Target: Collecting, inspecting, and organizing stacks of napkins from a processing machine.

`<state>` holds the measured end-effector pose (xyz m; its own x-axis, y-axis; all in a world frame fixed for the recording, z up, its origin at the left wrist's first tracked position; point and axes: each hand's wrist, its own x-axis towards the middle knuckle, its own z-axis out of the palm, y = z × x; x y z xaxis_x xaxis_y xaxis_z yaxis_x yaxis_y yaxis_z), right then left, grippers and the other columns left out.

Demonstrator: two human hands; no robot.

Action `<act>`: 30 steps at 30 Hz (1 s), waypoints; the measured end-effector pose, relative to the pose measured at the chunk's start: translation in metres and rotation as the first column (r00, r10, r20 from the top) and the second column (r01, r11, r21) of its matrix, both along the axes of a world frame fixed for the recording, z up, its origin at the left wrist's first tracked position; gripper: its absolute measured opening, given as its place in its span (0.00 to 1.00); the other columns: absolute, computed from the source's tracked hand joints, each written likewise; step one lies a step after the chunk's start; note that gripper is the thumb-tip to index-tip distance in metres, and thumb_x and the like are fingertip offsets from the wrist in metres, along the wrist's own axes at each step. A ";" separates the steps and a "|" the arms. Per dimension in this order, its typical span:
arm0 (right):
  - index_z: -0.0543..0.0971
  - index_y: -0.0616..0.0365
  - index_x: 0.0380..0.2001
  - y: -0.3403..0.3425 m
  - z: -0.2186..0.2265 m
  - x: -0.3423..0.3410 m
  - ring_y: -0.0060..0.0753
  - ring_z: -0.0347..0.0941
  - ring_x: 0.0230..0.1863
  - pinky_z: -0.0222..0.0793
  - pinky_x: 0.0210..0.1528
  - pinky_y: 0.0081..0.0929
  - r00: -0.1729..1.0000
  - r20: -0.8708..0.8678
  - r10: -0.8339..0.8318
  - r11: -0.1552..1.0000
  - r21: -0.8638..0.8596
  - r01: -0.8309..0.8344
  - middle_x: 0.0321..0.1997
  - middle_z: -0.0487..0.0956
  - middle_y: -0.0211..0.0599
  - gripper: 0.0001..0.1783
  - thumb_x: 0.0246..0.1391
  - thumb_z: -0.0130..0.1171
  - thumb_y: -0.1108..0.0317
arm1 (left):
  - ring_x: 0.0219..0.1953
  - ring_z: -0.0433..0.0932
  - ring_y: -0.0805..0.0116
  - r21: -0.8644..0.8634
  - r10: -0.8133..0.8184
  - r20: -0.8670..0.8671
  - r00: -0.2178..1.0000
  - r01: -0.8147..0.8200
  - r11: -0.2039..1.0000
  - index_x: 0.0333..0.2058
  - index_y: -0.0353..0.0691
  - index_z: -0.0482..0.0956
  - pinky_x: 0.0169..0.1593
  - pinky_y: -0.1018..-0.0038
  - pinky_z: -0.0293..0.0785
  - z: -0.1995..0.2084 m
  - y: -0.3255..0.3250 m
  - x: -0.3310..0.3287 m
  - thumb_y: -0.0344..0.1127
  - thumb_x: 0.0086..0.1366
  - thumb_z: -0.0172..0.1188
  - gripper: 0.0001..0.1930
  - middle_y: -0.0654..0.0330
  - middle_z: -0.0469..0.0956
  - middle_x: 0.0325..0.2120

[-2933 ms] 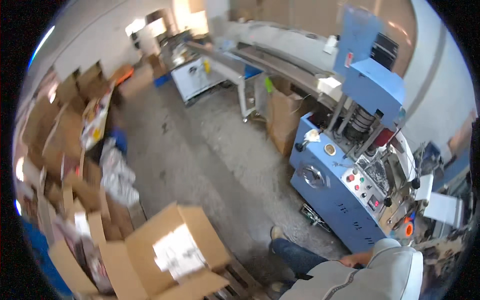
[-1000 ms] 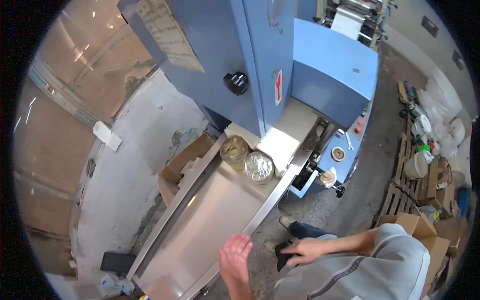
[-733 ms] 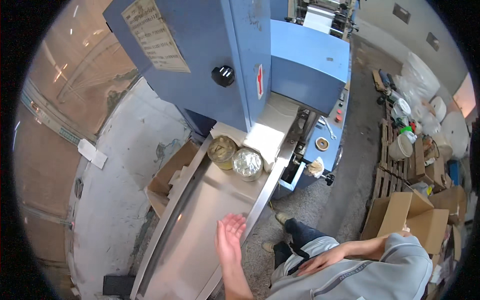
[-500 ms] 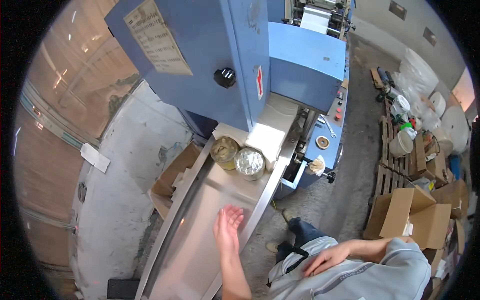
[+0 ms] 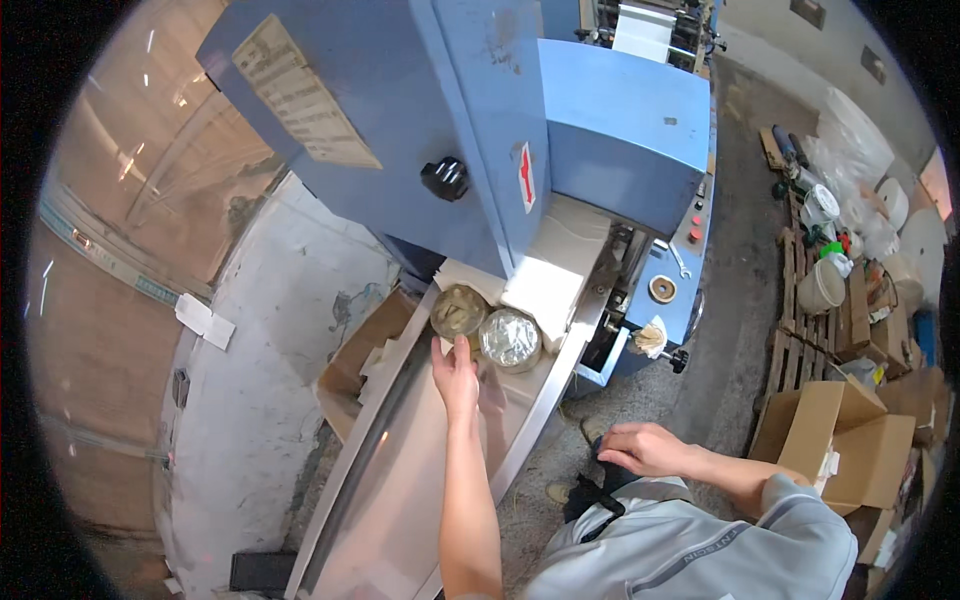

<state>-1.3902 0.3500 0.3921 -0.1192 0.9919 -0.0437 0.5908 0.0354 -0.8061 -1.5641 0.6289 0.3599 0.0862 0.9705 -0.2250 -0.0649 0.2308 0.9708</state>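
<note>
At the near edge of a round yellowish-brown drum-shaped thing (image 5: 459, 311), my left hand (image 5: 457, 378) has its fingers and thumb apart, their tips at its rim. A second round thing (image 5: 510, 338), shiny and silvery as if wrapped in clear film, stands right beside it. Both sit at the far end of a long metal tray (image 5: 385, 500) under the blue machine (image 5: 400, 90). My right hand (image 5: 645, 449) hovers in front of my body at the right, fingers loosely curled in, with nothing seen in it.
The tray's raised metal rim (image 5: 525, 430) runs along its right. A wrench (image 5: 679, 262) and a brown ring (image 5: 662, 290) lie on the machine's side panel. Cardboard boxes (image 5: 870, 450) and a wooden pallet (image 5: 790, 320) stand at the right; another carton (image 5: 365, 355) is left of the tray.
My left hand has moved forward over the tray to the yellowish-brown round thing. The right hand has lifted off my clothing, and its fingers have curled.
</note>
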 end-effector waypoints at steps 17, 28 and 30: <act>0.78 0.59 0.42 0.106 0.016 -0.013 0.46 0.75 0.46 0.74 0.45 0.37 0.996 -0.023 0.090 0.908 0.413 -0.072 0.45 0.75 0.42 0.13 0.53 0.62 0.70 | 0.42 0.78 0.69 0.096 -0.006 -0.149 0.989 0.021 0.995 0.61 0.27 0.62 0.40 0.76 0.75 -0.026 0.053 -0.036 0.35 0.68 0.61 0.29 0.53 0.79 0.45; 0.69 0.57 0.59 0.215 0.001 -0.005 0.61 0.62 0.63 0.60 0.65 0.45 0.754 0.657 0.013 0.900 0.320 -0.294 0.59 0.67 0.59 0.44 0.33 0.72 0.63 | 0.45 0.79 0.66 -0.031 0.064 0.005 0.998 -0.064 0.997 0.59 0.28 0.65 0.45 0.73 0.79 -0.004 -0.111 -0.078 0.42 0.70 0.59 0.27 0.52 0.77 0.46; 0.67 0.55 0.61 0.218 0.007 -0.005 0.59 0.61 0.63 0.60 0.66 0.44 0.739 0.673 0.023 0.908 0.296 -0.297 0.60 0.67 0.57 0.51 0.28 0.77 0.58 | 0.43 0.79 0.69 -0.039 0.086 0.035 0.996 -0.085 0.996 0.58 0.28 0.66 0.42 0.76 0.78 0.003 -0.128 -0.083 0.40 0.70 0.58 0.25 0.53 0.78 0.43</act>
<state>-1.3955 0.5678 0.3989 -0.3566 0.9160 0.1837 0.9132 0.3833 -0.1385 -1.6476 0.5005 0.3624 0.0119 0.9656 -0.2599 -0.1211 0.2594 0.9582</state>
